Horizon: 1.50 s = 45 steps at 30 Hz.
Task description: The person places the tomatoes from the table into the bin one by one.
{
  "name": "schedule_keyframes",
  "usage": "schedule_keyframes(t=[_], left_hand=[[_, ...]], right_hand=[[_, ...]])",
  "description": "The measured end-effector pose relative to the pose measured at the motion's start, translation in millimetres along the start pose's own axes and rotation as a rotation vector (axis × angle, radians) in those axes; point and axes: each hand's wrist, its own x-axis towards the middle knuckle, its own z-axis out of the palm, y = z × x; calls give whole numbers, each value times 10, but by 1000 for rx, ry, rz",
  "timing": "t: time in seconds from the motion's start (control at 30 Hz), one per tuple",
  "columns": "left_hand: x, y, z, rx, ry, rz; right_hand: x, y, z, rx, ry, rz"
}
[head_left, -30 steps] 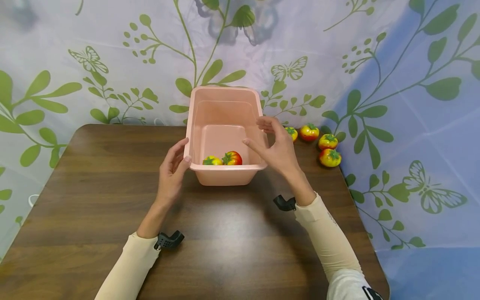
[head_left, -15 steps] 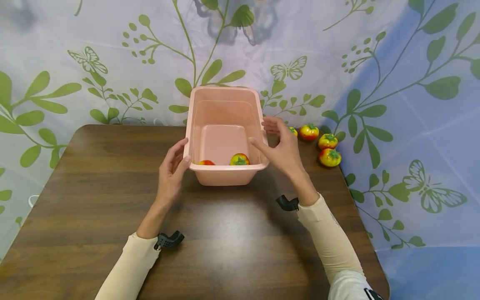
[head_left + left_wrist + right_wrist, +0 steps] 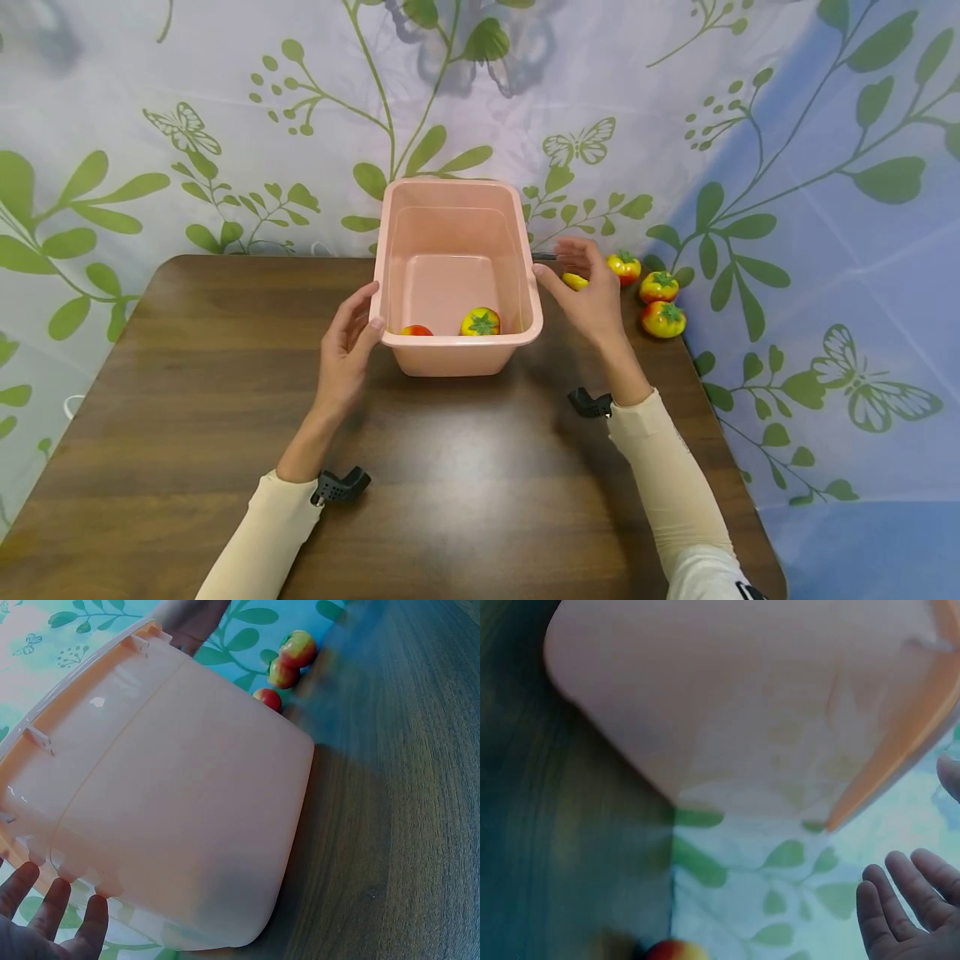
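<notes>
A pink plastic bin (image 3: 450, 362) stands at the back of the table. Two glossy red-and-yellow tomatoes lie inside, one with its green top facing up (image 3: 480, 322) and one red (image 3: 417, 331), mostly hidden by the front rim. My left hand (image 3: 343, 354) rests on the bin's left side, thumb at the rim; in the left wrist view its fingers (image 3: 52, 911) touch just under the rim. Right of the bin, my right hand (image 3: 592, 296) is spread and holds nothing. It partly hides a yellow tomato (image 3: 575, 282). The right wrist view shows its spread fingers (image 3: 911, 900).
More tomatoes sit in the back right corner: one by my right fingers (image 3: 624, 267), another (image 3: 659, 287) and a nearer one (image 3: 663, 319). A leaf-printed cloth (image 3: 247, 125) hangs behind and right of the brown wooden table (image 3: 225, 375).
My right hand has moved right, from over the bin's right rim to outside it. The tomatoes in the bin have rolled and shifted apart. My left hand keeps its place.
</notes>
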Motion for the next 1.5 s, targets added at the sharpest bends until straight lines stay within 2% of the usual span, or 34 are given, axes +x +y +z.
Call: schedule_keyframes(t=[0.23,0.47,0.8,1.0,1.23,1.5], left_hand=[[-22,-8,-13,-1,4,-6],[-32,-10,-19,-9,8,-7],[-48,-22,-18,-14,2,-13],[-63,-36,-29,-11,0,-12],[-50,-38,-39,-15,1,-2],[-3,-23,-16,-4,-8,7]], right_hand=[[73,346,-42,43,62,62],[158,667,-41,54,52,69],[281,1108,-17,-47,38,136],[320,1277,25,-111,39,172],[347,1370,74,-144,5,233],[343,1484,59,-163,10,240]])
